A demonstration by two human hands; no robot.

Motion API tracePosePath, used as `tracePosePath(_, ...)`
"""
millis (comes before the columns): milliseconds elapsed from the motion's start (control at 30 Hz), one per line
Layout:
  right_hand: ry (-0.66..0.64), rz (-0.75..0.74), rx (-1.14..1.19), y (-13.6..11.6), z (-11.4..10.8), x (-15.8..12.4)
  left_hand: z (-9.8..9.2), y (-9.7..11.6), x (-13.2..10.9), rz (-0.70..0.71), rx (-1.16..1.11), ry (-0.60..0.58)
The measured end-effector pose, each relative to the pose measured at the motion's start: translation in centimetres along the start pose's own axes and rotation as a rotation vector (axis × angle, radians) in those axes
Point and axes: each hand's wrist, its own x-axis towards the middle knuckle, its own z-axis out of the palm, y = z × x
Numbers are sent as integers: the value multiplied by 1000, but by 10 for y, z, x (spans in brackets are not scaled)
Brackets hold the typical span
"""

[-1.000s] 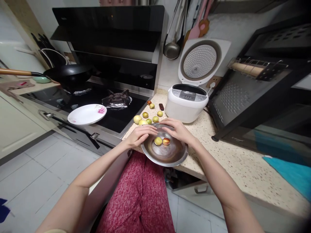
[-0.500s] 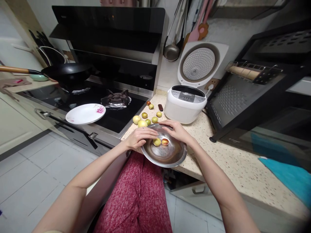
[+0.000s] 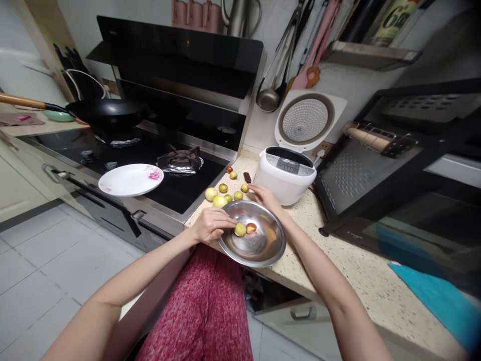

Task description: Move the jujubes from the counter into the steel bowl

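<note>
A steel bowl [image 3: 263, 248] sits at the counter's front edge, overhanging it a little, with a green fruit [image 3: 239, 229] and a reddish fruit [image 3: 251, 228] inside. My left hand [image 3: 210, 224] curls over the bowl's left rim, fingertips beside the green fruit. My right hand [image 3: 263, 196] reaches past the bowl's far rim to the loose small green and brown fruits [image 3: 220, 201] on the counter, fingers bent near one of them. Whether it holds one is hidden.
A white rice cooker [image 3: 286, 173] with its lid up stands behind the fruits. The gas hob [image 3: 180, 160] with a white flowered plate [image 3: 130, 179] and a black wok [image 3: 107, 111] lies to the left. A black rack [image 3: 376, 165] and blue cloth [image 3: 439, 298] are at right.
My right hand has moved off the bowl's rim and back toward the loose fruits near the rice cooker. The left hand stays on the bowl. The camera has tilted up slightly.
</note>
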Motion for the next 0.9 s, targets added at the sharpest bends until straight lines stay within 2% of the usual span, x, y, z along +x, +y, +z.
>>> tracePosePath(100,-53,24,-136,7,25,12,0,1,-1,12,32,41)
tracePosePath(233,-52,56,-198,11,49,26,-1,3,2,25,36,47)
tracePosePath(433,-49,56,-253,11,55,32,0,2,2,14,16,25)
tracePosePath(533,-33,22,-257,8,46,27,0,1,0,23,25,15)
tracePosePath(633,2,-30,-254,6,27,17,0,2,0,29,47,26)
tracePosePath(767,182,-110,-206,-2,-10,-5,0,3,2,30,56,39)
tracePosePath(900,341,-87,-70,-23,-42,-31,-1,3,2,29,61,22)
